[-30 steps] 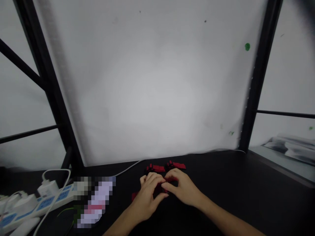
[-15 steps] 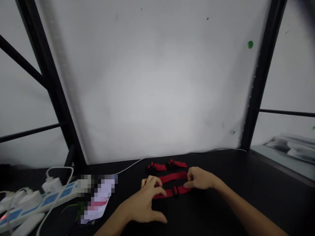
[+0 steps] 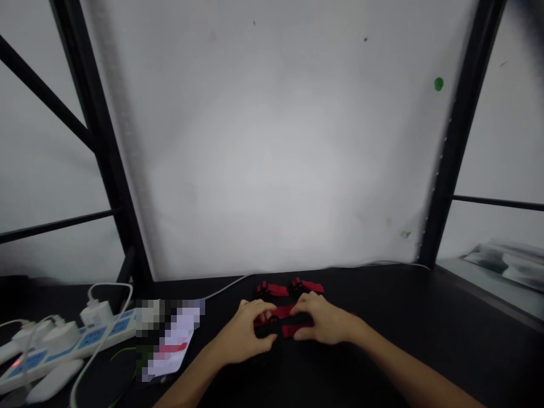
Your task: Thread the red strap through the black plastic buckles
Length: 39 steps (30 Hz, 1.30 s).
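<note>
A red strap with a black buckle lies low on the black table, between my two hands. My left hand is curled round its left part, thumb on the near side and fingers on the far side by the buckle. From the right, my right hand grips the strap, thumb and fingertips set across its width; a dark length shows between the hands. Just behind, another red strap lies partly covered by my fingers. Two bundled red straps with black buckles, a left one and a right one, rest farther back.
On the left are a white power strip with plugs and cables, and a phone-like device, partly pixelated. A white panel stands behind the table between black frame posts. Papers lie at the far right.
My right hand has moved left along the strap, closer to my left hand. My left fingers have closed in near the buckle, which now sits farther left. The view has shifted slightly.
</note>
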Each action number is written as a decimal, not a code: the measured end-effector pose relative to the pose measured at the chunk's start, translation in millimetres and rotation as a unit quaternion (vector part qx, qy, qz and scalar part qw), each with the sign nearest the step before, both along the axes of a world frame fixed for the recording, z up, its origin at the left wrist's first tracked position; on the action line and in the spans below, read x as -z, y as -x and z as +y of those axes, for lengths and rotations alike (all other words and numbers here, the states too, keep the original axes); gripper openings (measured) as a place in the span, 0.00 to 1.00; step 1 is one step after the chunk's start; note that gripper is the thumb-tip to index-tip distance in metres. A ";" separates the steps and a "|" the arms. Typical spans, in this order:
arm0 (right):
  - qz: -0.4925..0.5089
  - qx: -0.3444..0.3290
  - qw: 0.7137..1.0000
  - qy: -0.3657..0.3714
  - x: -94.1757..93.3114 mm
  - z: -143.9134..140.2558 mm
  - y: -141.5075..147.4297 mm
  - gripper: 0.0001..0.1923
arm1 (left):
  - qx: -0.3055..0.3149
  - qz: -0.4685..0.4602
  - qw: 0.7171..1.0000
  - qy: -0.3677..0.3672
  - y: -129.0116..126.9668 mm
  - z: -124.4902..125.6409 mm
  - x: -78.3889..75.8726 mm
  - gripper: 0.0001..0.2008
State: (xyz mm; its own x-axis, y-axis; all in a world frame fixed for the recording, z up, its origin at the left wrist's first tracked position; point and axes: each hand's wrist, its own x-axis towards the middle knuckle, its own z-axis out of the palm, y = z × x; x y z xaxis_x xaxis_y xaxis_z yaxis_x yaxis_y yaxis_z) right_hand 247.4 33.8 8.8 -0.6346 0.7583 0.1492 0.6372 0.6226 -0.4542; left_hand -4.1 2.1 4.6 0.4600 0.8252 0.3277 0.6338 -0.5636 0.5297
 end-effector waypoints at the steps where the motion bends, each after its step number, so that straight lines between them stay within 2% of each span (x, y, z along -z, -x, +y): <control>1: -0.013 -0.008 1.000 0.002 2.9 0.0 9.3 0.19 | -0.005 -0.005 1.000 0.002 1.8 0.8 0.3 0.22; 3: -0.030 -0.013 0.999 0.012 7.2 2.8 20.5 0.15 | -0.003 -0.004 1.000 0.007 4.6 1.4 0.8 0.22; 5: -0.013 -0.024 0.998 0.051 9.1 7.4 22.6 0.11 | 0.003 -0.003 1.000 0.010 5.9 1.6 1.2 0.18; 9: 0.115 -0.043 0.981 0.151 7.3 13.6 16.0 0.05 | 0.027 -0.044 0.999 0.012 3.8 1.8 1.9 0.18; 13: 0.215 -0.032 0.963 0.158 3.5 9.7 16.9 0.05 | 0.071 -0.112 0.991 0.026 -2.3 -1.3 -1.2 0.18; 18: 0.291 -0.029 0.942 0.165 5.6 -1.0 28.3 0.05 | 0.111 -0.117 0.986 0.040 -9.9 -8.4 -6.4 0.15; 20: 0.327 -0.029 0.929 0.170 7.0 -2.9 30.8 0.08 | 0.105 -0.125 0.985 0.046 -11.0 -9.2 -6.4 0.16; 22: 0.339 -0.031 0.926 0.166 7.3 -2.8 31.1 0.09 | 0.068 -0.142 0.986 0.056 -10.9 -8.3 -5.7 0.16; 25: 0.318 -0.038 0.937 0.138 4.9 -3.1 29.7 0.08 | 0.004 -0.161 0.986 0.049 -10.2 -5.0 -3.9 0.08; 26: 0.305 -0.041 0.943 0.125 3.5 -4.3 29.5 0.08 | -0.006 -0.162 0.985 0.051 -10.5 -3.8 -3.0 0.09; 30: 0.207 -0.030 0.978 0.017 -2.6 -16.0 32.8 0.13 | -0.008 -0.190 0.973 0.134 -16.8 -0.1 4.9 0.12; 33: 0.122 -0.001 0.991 -0.060 -5.0 -23.6 37.7 0.19 | -0.018 -0.230 0.958 0.172 -23.8 2.1 12.8 0.12; 36: 0.090 0.003 0.994 -0.066 -3.9 -23.2 39.2 0.16 | -0.038 -0.247 0.954 0.168 -25.8 4.4 15.6 0.13; 39: 0.070 -0.016 0.997 -0.037 0.0 -18.0 34.9 0.15 | -0.063 -0.267 0.950 0.146 -21.0 6.3 10.5 0.12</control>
State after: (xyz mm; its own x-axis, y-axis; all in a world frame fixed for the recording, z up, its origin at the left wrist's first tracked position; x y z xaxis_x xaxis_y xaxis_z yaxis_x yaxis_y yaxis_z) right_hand 212.4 15.8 8.8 -0.6267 0.7221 0.2929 0.5509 0.6764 -0.4888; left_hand 16.9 8.5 -5.9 0.1832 0.9543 0.2360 0.2832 -0.2811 0.9169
